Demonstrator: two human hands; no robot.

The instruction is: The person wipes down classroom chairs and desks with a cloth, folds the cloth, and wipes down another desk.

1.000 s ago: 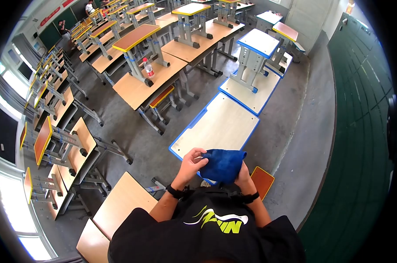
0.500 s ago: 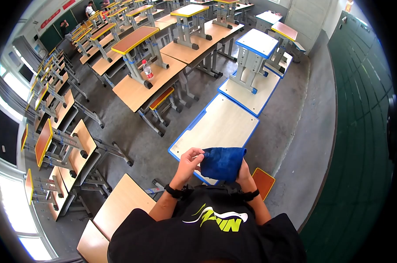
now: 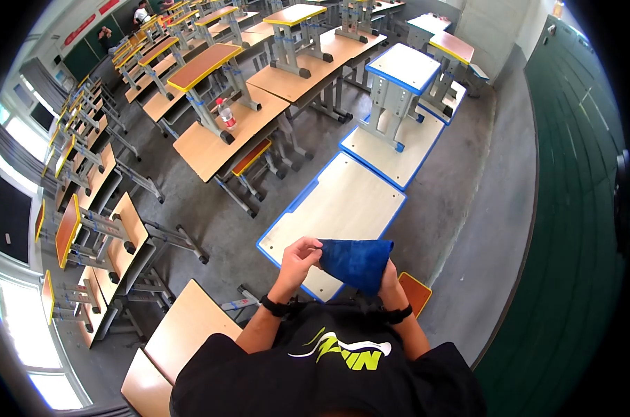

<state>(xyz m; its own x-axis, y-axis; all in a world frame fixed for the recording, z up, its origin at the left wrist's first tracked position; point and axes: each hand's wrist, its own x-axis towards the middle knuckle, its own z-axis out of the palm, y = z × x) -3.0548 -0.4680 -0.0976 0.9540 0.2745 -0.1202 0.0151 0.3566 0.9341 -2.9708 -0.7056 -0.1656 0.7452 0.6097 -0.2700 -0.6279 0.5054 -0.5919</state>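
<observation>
A dark blue cloth (image 3: pixel 357 264) stretches between my two hands, above the near end of a pale desk (image 3: pixel 339 201) with blue edging. Fingers of my left hand (image 3: pixel 300 263) pinch its upper left corner. My right hand (image 3: pixel 390 285) is closed around the cloth's right side, with part of the fingers hidden behind it. The cloth narrows toward the left hand and hangs lower on the right.
A second blue-edged desk (image 3: pixel 391 146) adjoins the first and bears an upturned-looking white stool (image 3: pixel 403 69). A bottle (image 3: pixel 226 115) with a red cap stands on a wooden desk (image 3: pixel 204 153) to the left. A brown stool (image 3: pixel 415 293) is beside my right arm. People are far back.
The cloth has gone from a squarish shape to a stretched, tapering one, its left corner drawn out by my left hand. My view has shifted slightly.
</observation>
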